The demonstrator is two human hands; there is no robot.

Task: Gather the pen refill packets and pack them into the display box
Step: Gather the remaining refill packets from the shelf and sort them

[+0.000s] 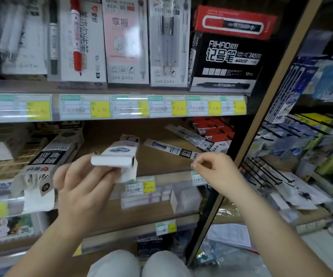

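Wooden shelf board [161, 164] shows bare between our hands, with its front edge just below them. Our left hand [81, 182] grips the white display box [114, 156]. Our right hand [215, 168] pinches one refill packet [173, 149] by its near end. More packets [189, 136] lie against the right wall.

The white cardboard display box [119, 154], with a blue-green oval logo on its upper face, is held tilted in the left hand [81, 182], its white end panel facing the viewer. To its right, a long narrow refill packet [171, 149] with a black label runs diagonally, its near end pinched by the right hand [215, 166]. Two similar packets [189, 136] lie slanted on the wooden shelf behind it.
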